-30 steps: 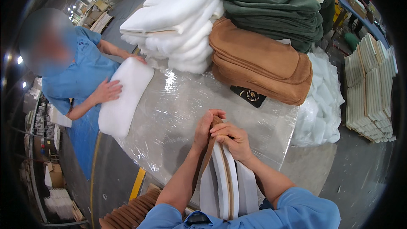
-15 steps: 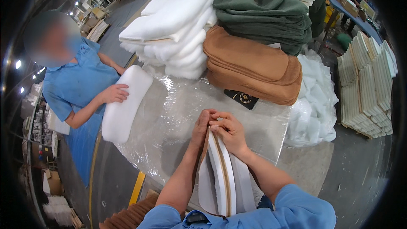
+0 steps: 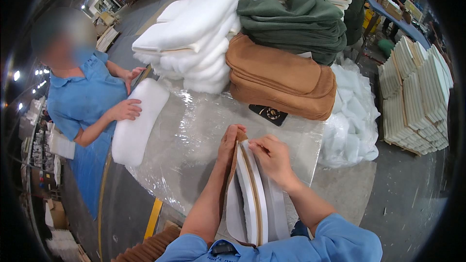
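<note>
In front of my body stands a brown cushion cover (image 3: pixel 234 213) with a pale grey lining, its open side facing up. Inside it sits a white padded insert (image 3: pixel 252 204) with a tan strip along its middle. My left hand (image 3: pixel 228 144) is closed around the cover's far end, on its left side. My right hand (image 3: pixel 274 157) is closed in a pinch at the cover's right edge, close to that far end. What exactly lies between the right fingertips is partly hidden.
Beyond my hands, folded brown covers (image 3: pixel 281 75), green covers (image 3: pixel 291 24) and white fleecy pads (image 3: pixel 189 34) are piled on the plastic-covered table (image 3: pixel 184 140). A black, gold-marked item (image 3: pixel 268 114) lies there. At left, a co-worker (image 3: pixel 87 92) touches a white pad (image 3: pixel 138 126). Bagged white material (image 3: pixel 349 121) stands right.
My right hand has moved from the cover's tip, beside my left hand, to the right and slightly nearer. The co-worker's far hand has lifted into view above the white pad.
</note>
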Available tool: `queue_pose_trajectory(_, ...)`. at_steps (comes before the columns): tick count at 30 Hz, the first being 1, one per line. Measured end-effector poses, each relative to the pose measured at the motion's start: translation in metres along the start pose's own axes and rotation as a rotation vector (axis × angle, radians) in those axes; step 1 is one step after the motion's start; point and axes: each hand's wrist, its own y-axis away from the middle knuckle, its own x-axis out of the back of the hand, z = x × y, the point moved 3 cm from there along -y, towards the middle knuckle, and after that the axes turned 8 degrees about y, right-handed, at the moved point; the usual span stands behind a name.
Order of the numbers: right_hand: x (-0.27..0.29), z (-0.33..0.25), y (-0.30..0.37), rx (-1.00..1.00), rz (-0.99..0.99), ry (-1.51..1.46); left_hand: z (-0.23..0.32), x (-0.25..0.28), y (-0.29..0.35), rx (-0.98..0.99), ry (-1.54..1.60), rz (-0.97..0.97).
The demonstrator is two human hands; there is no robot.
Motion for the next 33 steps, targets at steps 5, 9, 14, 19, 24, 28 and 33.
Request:
queue_pose_trajectory(5, -0.014, 0.003, -0.002, 0.079, -0.054, -0.034, -0.001, 0.005, -0.003, 0.008, 0.092, -0.081)
queue_pose_trajectory(9, -0.01, -0.021, 0.014, 0.032, -0.236, -0.162, 0.005, 0.011, 0.005, 0.021, 0.098, -0.085)
queue_pose_trajectory(14, -0.011, -0.018, -0.003, -0.017, 0.06, -0.337, 0.021, -0.018, 0.025, -0.048, 0.097, -0.009)
queue_pose_trajectory(19, -0.044, -0.03, 0.003, 0.222, 0.028, -0.119, 0.019, 0.011, 0.068, -0.126, 0.153, 0.132)
queue_pose_trajectory(24, -0.045, -0.03, 0.013, 0.476, -0.09, 0.225, 0.039, -0.013, 0.1, -0.06, 0.442, 0.03)
queue_pose_trajectory(28, -0.053, -0.041, 0.023, 0.549, -0.314, 0.393, 0.018, 0.018, 0.127, -0.014, 0.503, 0.154)
queue_pose_trajectory(33, -0.052, -0.044, 0.021, 0.513, -0.366, 0.414, -0.016, 0.082, 0.2, -0.088, 0.235, 0.562)
